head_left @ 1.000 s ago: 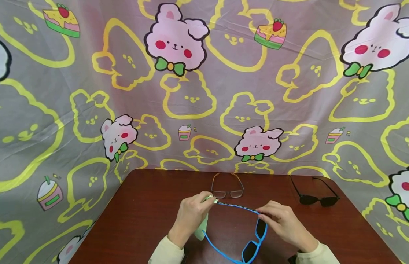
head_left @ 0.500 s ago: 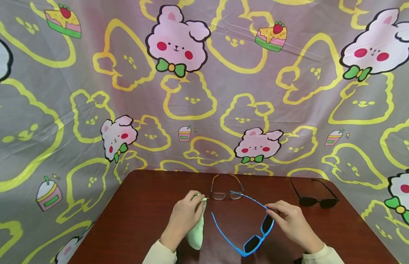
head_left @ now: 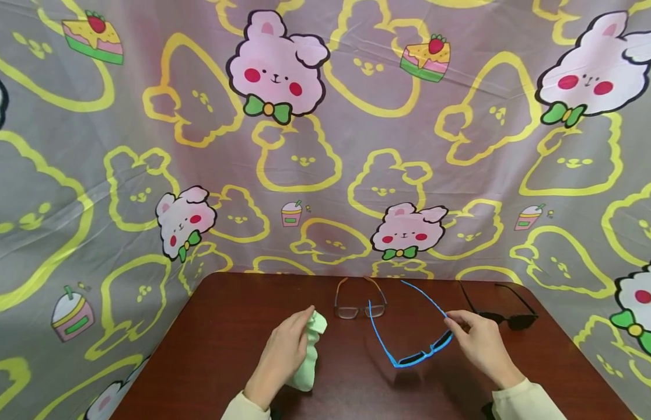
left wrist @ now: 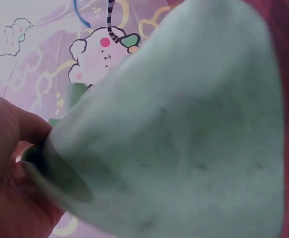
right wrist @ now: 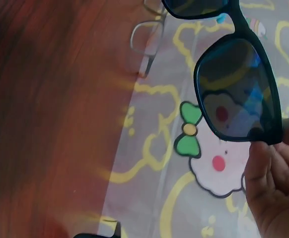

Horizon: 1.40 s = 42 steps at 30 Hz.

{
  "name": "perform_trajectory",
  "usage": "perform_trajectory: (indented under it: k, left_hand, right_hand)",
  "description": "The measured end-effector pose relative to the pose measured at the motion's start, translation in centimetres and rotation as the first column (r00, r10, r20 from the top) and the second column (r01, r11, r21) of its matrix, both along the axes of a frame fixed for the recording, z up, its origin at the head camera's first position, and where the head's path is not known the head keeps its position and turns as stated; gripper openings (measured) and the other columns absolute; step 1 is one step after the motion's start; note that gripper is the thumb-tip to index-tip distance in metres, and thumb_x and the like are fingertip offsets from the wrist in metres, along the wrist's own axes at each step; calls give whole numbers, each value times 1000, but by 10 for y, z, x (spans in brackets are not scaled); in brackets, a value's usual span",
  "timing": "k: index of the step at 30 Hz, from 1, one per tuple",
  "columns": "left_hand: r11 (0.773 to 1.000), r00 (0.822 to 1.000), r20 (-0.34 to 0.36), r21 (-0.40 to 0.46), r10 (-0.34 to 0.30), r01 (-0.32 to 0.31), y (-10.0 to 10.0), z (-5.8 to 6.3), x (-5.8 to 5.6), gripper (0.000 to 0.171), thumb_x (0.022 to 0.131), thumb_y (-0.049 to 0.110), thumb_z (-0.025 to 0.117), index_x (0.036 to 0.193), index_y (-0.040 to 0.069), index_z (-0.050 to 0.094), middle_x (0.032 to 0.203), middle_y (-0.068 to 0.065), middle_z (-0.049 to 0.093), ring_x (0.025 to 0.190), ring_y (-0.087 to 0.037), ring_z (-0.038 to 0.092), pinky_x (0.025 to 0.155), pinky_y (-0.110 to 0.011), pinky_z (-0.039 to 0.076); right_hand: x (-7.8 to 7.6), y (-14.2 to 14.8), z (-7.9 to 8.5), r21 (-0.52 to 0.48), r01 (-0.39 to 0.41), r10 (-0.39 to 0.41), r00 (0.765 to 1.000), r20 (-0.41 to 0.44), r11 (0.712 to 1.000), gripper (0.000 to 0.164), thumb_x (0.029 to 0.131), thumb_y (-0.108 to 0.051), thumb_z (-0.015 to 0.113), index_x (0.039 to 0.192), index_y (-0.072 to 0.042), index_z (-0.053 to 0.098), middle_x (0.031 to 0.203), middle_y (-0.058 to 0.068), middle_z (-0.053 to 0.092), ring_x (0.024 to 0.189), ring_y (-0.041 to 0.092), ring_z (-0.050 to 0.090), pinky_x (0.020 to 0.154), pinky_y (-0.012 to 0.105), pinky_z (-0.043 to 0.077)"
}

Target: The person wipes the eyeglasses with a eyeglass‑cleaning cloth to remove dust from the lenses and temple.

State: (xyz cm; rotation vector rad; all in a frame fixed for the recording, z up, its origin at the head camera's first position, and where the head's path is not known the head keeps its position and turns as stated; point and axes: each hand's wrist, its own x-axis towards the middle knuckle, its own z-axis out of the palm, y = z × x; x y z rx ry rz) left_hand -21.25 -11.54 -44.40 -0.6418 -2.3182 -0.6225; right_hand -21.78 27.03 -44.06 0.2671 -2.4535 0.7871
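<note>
My left hand (head_left: pixel 283 353) pinches a light green cloth (head_left: pixel 304 370) near its top, and the rest droops over the table left of centre. Up close in the left wrist view, the cloth (left wrist: pixel 184 124) fills most of the picture, with thumb and fingers at its folded edge. With fingertips and thumb, my right hand (head_left: pixel 483 344) holds blue-framed sunglasses (head_left: pixel 411 359) by a front corner near the hinge. Both temples are unfolded and point away toward the back. In the right wrist view a dark lens (right wrist: pixel 234 89) is seen through to the patterned backdrop.
Clear-lens glasses (head_left: pixel 348 313) with orange-tipped temples lie at the back middle of the brown table (head_left: pixel 226 315). Black sunglasses (head_left: pixel 522 321) lie at the back right, partly behind my right hand. A cartoon-print cloth backdrop (head_left: pixel 304 245) encloses the back and sides.
The blue sunglasses have come away from the green cloth and moved right and farther back, their front turning toward me. My left hand has moved left with the cloth.
</note>
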Motion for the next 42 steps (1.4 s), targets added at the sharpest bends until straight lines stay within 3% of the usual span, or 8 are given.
perform_trajectory:
  k: [4,9,17,24,34,42]
  left_hand:
    - [999,1000,-1,44,-12,12,-2,1,1,45,81,-4,66,125,1,59,112,-12,65,97,-24,65,74,-36,53]
    - [997,997,80,74,-12,6,-4,3,4,48,83,-1,67,130,0,55,115,-15,64,97,-26,65,73,-37,53]
    - [996,992,128,88,1,-13,-5,4,7,54,79,1,72,130,-2,54,120,-17,62,101,-27,64,77,-38,52]
    - [992,975,222,126,-16,-12,-6,8,8,57,78,-1,72,131,-3,52,122,-18,60,106,-29,61,81,-40,51]
    - [987,989,146,161,-14,-10,-3,14,7,49,71,-11,66,119,-5,61,111,-16,65,98,-28,64,76,-39,52]
    - [979,996,94,202,-3,-16,-1,13,8,35,69,-9,62,98,9,69,93,-2,70,74,-14,64,61,-32,50]
  right_hand:
    - [-6,9,1,-3,65,-64,993,95,998,20,88,-14,65,102,-1,69,82,3,69,58,9,54,49,25,41]
    - [-13,21,-2,2,109,-108,984,141,994,24,90,-16,63,105,3,68,84,7,69,53,10,51,48,26,39]
    - [-23,36,-10,-41,169,-155,958,241,985,29,93,-17,58,107,7,66,87,15,69,66,20,60,54,34,44]
    - [-38,43,-16,-37,211,-194,946,260,977,30,92,-16,56,105,10,65,88,20,68,70,28,63,58,40,47]
    - [-63,43,-26,-10,236,-221,926,305,972,28,90,-16,56,99,9,67,89,22,68,83,41,59,69,51,45]
    - [-74,45,-30,12,244,-228,889,397,970,27,89,-15,57,96,9,69,90,22,67,88,45,56,73,53,44]
